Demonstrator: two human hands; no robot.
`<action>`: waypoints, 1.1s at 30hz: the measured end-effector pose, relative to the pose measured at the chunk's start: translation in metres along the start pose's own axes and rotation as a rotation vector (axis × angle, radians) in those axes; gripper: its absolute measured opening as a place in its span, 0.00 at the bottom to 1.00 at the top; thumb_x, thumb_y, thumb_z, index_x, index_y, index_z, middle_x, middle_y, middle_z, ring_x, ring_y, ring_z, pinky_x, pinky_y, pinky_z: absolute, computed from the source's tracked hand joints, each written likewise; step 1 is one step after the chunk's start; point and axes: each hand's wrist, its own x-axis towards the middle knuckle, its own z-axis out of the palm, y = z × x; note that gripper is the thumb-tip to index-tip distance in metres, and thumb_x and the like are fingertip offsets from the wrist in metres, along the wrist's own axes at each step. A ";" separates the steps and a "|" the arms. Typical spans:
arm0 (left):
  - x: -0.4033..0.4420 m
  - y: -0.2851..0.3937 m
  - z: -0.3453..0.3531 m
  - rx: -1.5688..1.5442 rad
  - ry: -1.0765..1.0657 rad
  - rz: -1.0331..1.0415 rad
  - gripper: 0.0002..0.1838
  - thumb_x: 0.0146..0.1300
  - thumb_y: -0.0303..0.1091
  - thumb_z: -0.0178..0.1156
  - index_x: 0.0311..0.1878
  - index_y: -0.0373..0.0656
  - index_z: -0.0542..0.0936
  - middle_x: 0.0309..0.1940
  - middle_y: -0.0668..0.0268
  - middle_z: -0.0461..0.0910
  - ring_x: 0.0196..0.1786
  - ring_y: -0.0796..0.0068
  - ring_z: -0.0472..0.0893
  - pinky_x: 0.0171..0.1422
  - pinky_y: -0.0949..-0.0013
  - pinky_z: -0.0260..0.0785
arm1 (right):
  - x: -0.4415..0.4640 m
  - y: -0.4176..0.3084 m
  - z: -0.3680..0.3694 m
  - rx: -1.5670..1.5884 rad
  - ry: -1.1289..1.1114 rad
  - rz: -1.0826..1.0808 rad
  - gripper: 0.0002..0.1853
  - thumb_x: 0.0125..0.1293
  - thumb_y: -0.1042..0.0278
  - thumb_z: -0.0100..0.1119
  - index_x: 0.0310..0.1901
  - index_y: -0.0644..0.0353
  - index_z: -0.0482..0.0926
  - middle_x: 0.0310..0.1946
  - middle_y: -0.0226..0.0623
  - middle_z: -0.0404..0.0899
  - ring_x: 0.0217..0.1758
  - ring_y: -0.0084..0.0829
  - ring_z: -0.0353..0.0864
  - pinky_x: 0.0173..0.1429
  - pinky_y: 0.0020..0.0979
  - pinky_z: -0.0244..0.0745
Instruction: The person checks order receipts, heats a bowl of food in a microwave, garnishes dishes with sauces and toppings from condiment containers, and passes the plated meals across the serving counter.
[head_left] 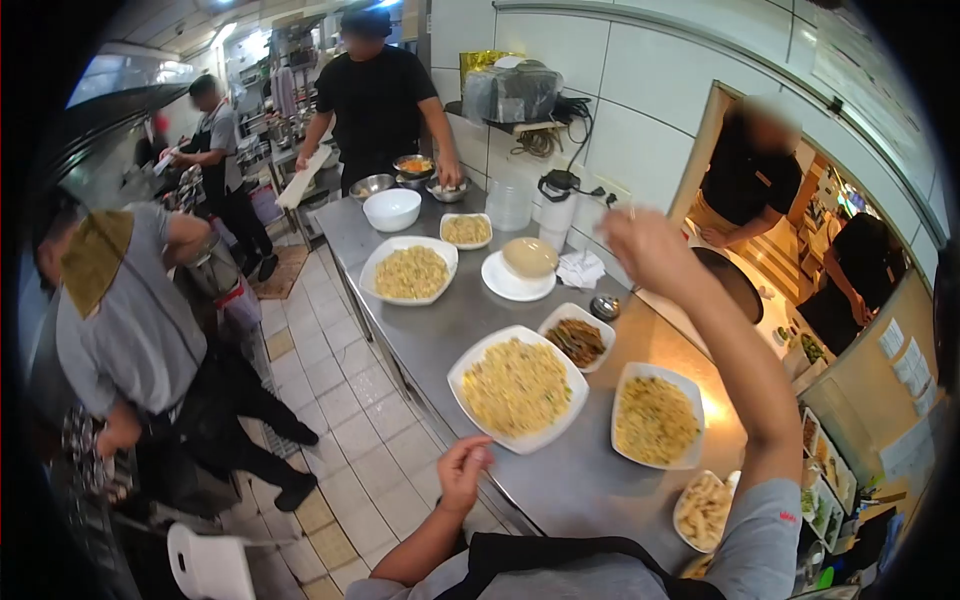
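Note:
My left hand [465, 474] hovers at the counter's front edge, fingers curled together with nothing visible in them, beside a large square plate of fried rice [516, 384]. Raised over the far side of the counter is my right hand [648, 246], slightly blurred, its fingers drawn together in a pinch; anything between them is too small to make out. Below it lie a crumpled white paper [580, 270] and a small dark lidded jar [604, 307]. A dish of dark stir-fried food [576, 342] and a second plate of fried rice [657, 418] stand nearby.
Farther along the steel counter [480, 320] are more rice dishes [410, 272], a white bowl [392, 210], stacked clear containers [510, 205] and a tan bowl [530, 257] on a plate. Co-workers stand at the far end [375, 100], left [140, 300] and beyond the serving hatch [745, 180].

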 end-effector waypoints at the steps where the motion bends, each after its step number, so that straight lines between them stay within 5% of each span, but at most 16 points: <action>1: 0.027 -0.006 -0.026 -0.023 0.063 -0.011 0.11 0.68 0.31 0.52 0.47 0.36 0.78 0.26 0.68 0.75 0.28 0.82 0.72 0.32 0.78 0.64 | 0.035 0.019 0.020 0.058 0.090 0.047 0.06 0.60 0.71 0.55 0.36 0.62 0.80 0.34 0.43 0.80 0.38 0.47 0.79 0.42 0.44 0.74; 5: 0.124 -0.040 -0.083 -0.063 0.193 -0.081 0.11 0.69 0.33 0.52 0.49 0.38 0.76 0.25 0.70 0.74 0.26 0.83 0.69 0.30 0.79 0.61 | 0.158 0.096 0.105 0.056 0.099 0.254 0.14 0.65 0.62 0.51 0.46 0.59 0.80 0.46 0.44 0.80 0.47 0.47 0.79 0.52 0.42 0.74; 11: 0.194 -0.106 -0.094 0.266 -0.055 -0.174 0.11 0.69 0.35 0.53 0.46 0.39 0.80 0.24 0.68 0.77 0.27 0.81 0.74 0.34 0.74 0.69 | 0.277 0.191 0.196 -0.015 0.134 0.528 0.26 0.69 0.43 0.37 0.60 0.46 0.72 0.53 0.42 0.78 0.55 0.46 0.77 0.59 0.49 0.68; 14: 0.201 -0.101 -0.091 0.500 -0.115 -0.094 0.11 0.68 0.34 0.54 0.45 0.39 0.80 0.26 0.67 0.79 0.28 0.81 0.76 0.35 0.72 0.71 | 0.310 0.209 0.222 -0.228 0.058 0.671 0.28 0.69 0.39 0.33 0.63 0.40 0.69 0.58 0.41 0.75 0.60 0.42 0.74 0.62 0.56 0.62; 17: 0.201 -0.096 -0.105 0.387 -0.238 -0.264 0.11 0.67 0.34 0.55 0.46 0.39 0.80 0.26 0.67 0.80 0.29 0.80 0.77 0.36 0.73 0.71 | 0.338 0.234 0.248 -0.287 -0.020 0.753 0.27 0.69 0.39 0.32 0.62 0.38 0.71 0.61 0.42 0.72 0.63 0.42 0.71 0.63 0.61 0.57; 20: 0.211 -0.077 -0.108 0.240 -0.297 -0.373 0.11 0.66 0.34 0.57 0.46 0.39 0.80 0.29 0.66 0.81 0.32 0.80 0.79 0.39 0.73 0.71 | 0.358 0.250 0.245 -0.084 -0.070 0.790 0.29 0.69 0.38 0.28 0.61 0.39 0.73 0.61 0.41 0.72 0.61 0.48 0.72 0.60 0.56 0.62; 23: 0.235 -0.050 -0.116 0.246 -0.444 -0.257 0.12 0.66 0.33 0.57 0.48 0.38 0.80 0.32 0.65 0.81 0.35 0.79 0.79 0.42 0.74 0.72 | 0.360 0.267 0.249 0.255 0.370 0.626 0.23 0.69 0.50 0.44 0.58 0.52 0.75 0.47 0.34 0.80 0.43 0.33 0.78 0.50 0.33 0.67; 26: 0.279 -0.039 -0.122 0.145 -0.399 -0.189 0.13 0.65 0.33 0.58 0.51 0.39 0.79 0.36 0.64 0.80 0.38 0.78 0.79 0.44 0.71 0.72 | 0.342 0.234 0.230 1.033 0.705 0.549 0.17 0.66 0.61 0.54 0.52 0.61 0.77 0.42 0.34 0.80 0.38 0.25 0.75 0.43 0.24 0.68; 28: 0.322 -0.022 -0.107 -0.089 -0.350 -0.208 0.18 0.65 0.35 0.59 0.55 0.38 0.76 0.40 0.64 0.78 0.42 0.75 0.78 0.47 0.71 0.71 | 0.315 0.172 0.210 1.222 0.637 0.642 0.16 0.65 0.64 0.57 0.52 0.61 0.75 0.39 0.36 0.80 0.40 0.28 0.79 0.42 0.28 0.73; 30: 0.373 -0.010 -0.082 -0.364 -0.439 -0.134 0.30 0.64 0.47 0.59 0.63 0.37 0.68 0.46 0.64 0.77 0.51 0.72 0.76 0.55 0.69 0.68 | 0.279 0.131 0.201 1.416 0.508 0.698 0.19 0.57 0.77 0.63 0.50 0.65 0.72 0.34 0.33 0.76 0.37 0.21 0.76 0.40 0.21 0.71; 32: 0.411 0.015 -0.046 -0.496 -0.438 -0.203 0.45 0.60 0.65 0.55 0.71 0.42 0.57 0.64 0.55 0.66 0.63 0.60 0.69 0.65 0.55 0.63 | 0.239 0.098 0.201 1.489 0.252 0.765 0.22 0.60 0.75 0.61 0.56 0.66 0.69 0.40 0.34 0.77 0.41 0.23 0.77 0.43 0.22 0.72; 33: 0.428 0.014 -0.034 -0.714 -0.475 -0.219 0.46 0.61 0.64 0.53 0.72 0.43 0.53 0.67 0.56 0.62 0.64 0.62 0.68 0.66 0.56 0.62 | 0.223 0.080 0.199 1.523 0.188 0.835 0.23 0.60 0.76 0.61 0.57 0.66 0.69 0.42 0.35 0.77 0.43 0.23 0.77 0.45 0.22 0.73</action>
